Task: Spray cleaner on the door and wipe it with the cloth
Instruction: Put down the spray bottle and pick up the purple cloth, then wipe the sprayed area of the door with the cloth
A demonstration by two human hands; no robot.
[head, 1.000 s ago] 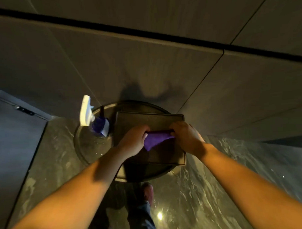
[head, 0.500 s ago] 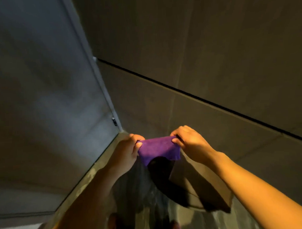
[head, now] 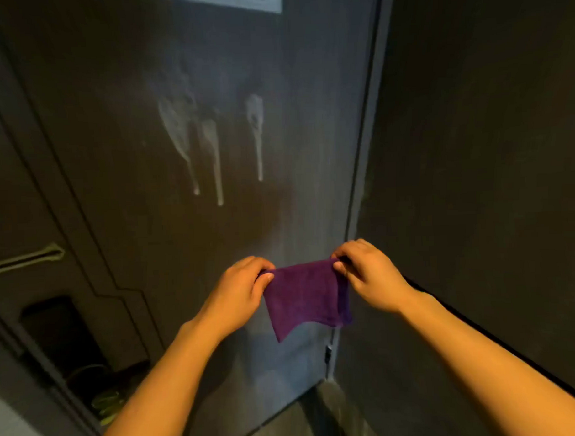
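A dark grey door point(head: 120, 132) fills the view ahead. White foamy cleaner point(head: 212, 142) runs down its middle in three streaks. I hold a purple cloth point(head: 305, 298) stretched out in front of the door's lower right part, apart from the streaks and below them. My left hand point(head: 240, 291) pinches its left top corner and my right hand point(head: 366, 273) pinches its right top corner. The cloth hangs folded below my fingers. The spray bottle is out of view.
A lever handle point(head: 30, 257) sits on the door's left side above a dark panel point(head: 62, 326). The door frame point(head: 365, 150) runs down the right, meeting a dark wall point(head: 489, 145). A hinge point(head: 328, 353) shows low on the frame. Floor point(head: 306, 422) lies below.
My view has swung up from the round table with the spray bottle and tray to the door. Both hands kept the purple cloth and spread it wider.
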